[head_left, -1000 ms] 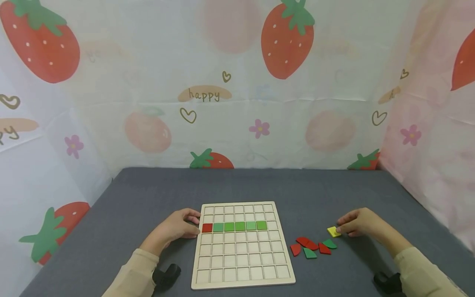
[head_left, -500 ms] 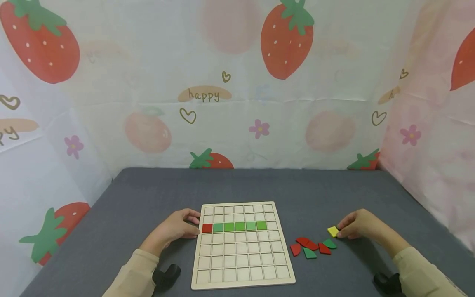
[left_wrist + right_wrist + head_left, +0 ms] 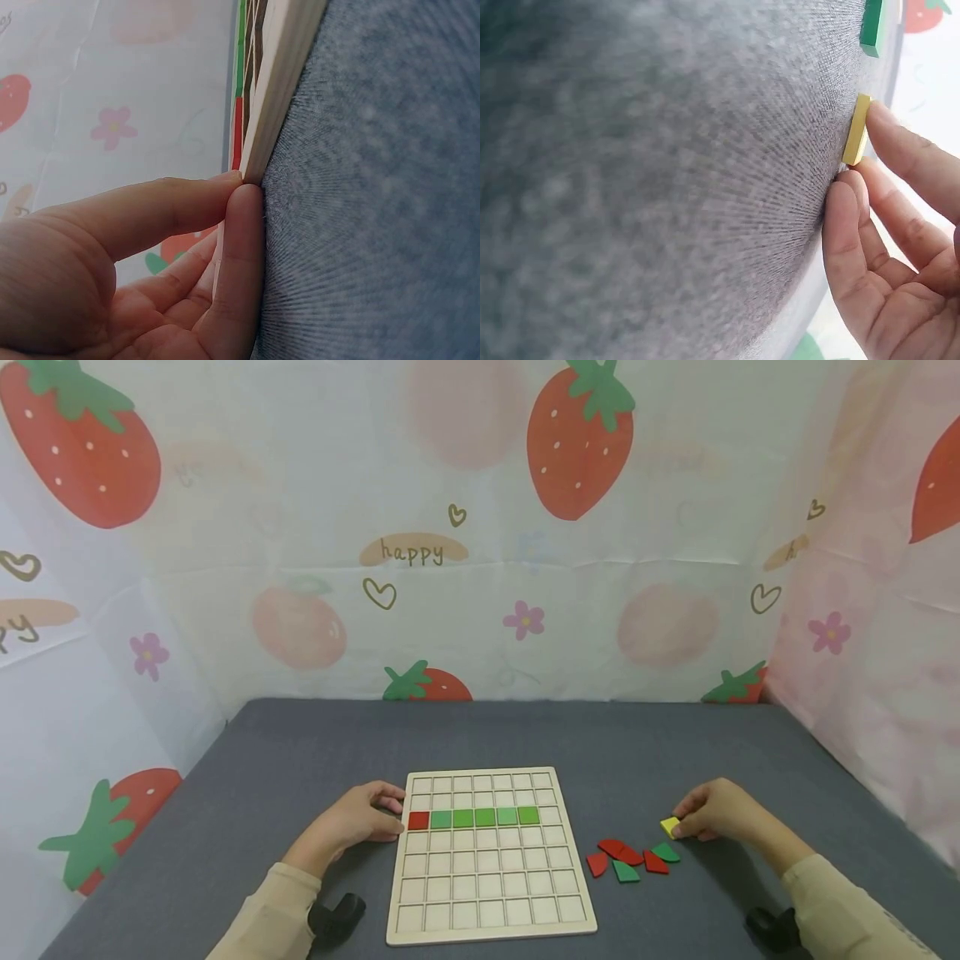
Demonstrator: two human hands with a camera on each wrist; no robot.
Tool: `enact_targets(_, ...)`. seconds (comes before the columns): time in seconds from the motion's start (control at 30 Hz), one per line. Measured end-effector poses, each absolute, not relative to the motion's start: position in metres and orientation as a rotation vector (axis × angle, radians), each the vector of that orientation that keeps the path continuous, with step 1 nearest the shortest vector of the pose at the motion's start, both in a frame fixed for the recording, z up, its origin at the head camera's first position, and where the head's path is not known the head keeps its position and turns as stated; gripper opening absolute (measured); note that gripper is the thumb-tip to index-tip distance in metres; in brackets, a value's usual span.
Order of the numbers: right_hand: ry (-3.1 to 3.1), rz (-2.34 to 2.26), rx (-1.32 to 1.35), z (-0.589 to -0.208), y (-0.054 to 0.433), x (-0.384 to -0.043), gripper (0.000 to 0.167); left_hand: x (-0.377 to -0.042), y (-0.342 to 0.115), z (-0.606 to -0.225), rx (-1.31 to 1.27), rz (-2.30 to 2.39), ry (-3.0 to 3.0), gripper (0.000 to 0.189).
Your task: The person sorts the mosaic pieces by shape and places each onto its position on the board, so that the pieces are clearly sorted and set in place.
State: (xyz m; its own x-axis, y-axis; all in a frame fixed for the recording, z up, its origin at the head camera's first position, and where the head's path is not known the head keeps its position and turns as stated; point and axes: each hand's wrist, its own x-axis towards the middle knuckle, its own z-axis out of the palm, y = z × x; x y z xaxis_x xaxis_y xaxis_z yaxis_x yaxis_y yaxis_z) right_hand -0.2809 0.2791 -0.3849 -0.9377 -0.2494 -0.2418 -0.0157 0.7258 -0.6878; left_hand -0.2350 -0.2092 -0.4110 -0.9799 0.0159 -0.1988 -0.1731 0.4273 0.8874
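My left hand point(image 3: 358, 818) rests at the left edge of a pale wooden grid board point(image 3: 487, 887), thumb and fingers spread along it. Up close, the thumb and forefinger of the left hand point(image 3: 161, 255) touch the board's side point(image 3: 281, 90). One board row bears a red square tile point(image 3: 418, 820) and several green square tiles point(image 3: 485, 817). To the right, my right hand point(image 3: 718, 810) holds a small yellow tile point(image 3: 669, 827) by its near right side. In the right wrist view, the thumb lies against the yellow tile point(image 3: 856, 131), with the forefinger at its end, close to the cloth.
Between board and right hand lie loose red pieces point(image 3: 621, 852) and green pieces point(image 3: 626, 872), some with curved edges. A dark grey cloth point(image 3: 480, 735) covers the table. Strawberry-patterned curtains point(image 3: 480, 635) stand behind and at both sides.
My right hand has shifted slightly left, and its fingers cover more of the yellow tile, which has moved slightly left. The left hand and the board have stayed put.
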Motion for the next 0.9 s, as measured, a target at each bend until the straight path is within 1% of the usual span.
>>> enact_targets(0.23, 2.656, -1.009, -0.171, -0.381, 0.272, -0.278, 0.020, -0.235, -0.210, -0.411, -0.131, 1.571, 2.506, 0.050)
enact_targets(0.5, 2.610, -1.073, -0.154, -0.376, 0.271, -0.277, 0.012, -0.235, -0.210, -0.411, -0.121, 1.572, 2.507, 0.050)
enact_targets(0.7, 2.592, -1.129, -0.175, -0.369, 0.265, -0.279, 0.015, -0.236, -0.210, -0.411, -0.114, 1.565, 2.505, 0.051)
enact_targets(0.9, 2.578, -1.184, -0.206, -0.364, 0.247, -0.279, 0.019, -0.237, -0.210, -0.412, -0.111, 1.564, 2.512, 0.051)
